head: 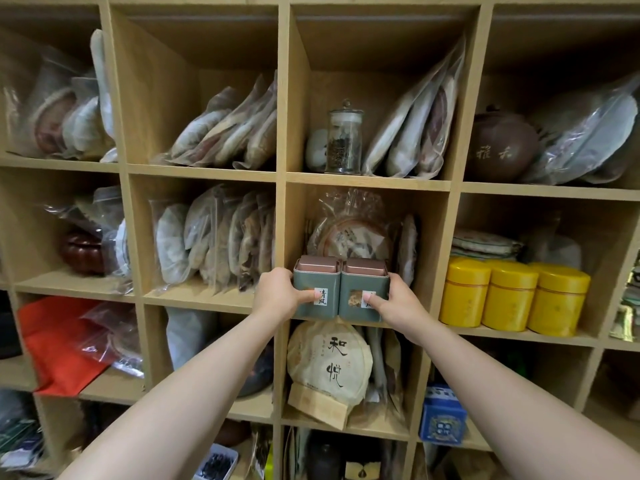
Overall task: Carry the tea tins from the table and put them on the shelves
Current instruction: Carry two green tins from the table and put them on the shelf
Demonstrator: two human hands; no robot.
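Gripping 2 tea tins [339,289], hands [280,294] outside

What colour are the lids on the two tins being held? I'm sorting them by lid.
Copper-pink lids on grey-green tins, clearest in the head view.

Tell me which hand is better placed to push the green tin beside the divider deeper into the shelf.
Left. The left hand already grips the left green tin, next to the cubby's left divider. The right hand holds the right green tin, farther from it.
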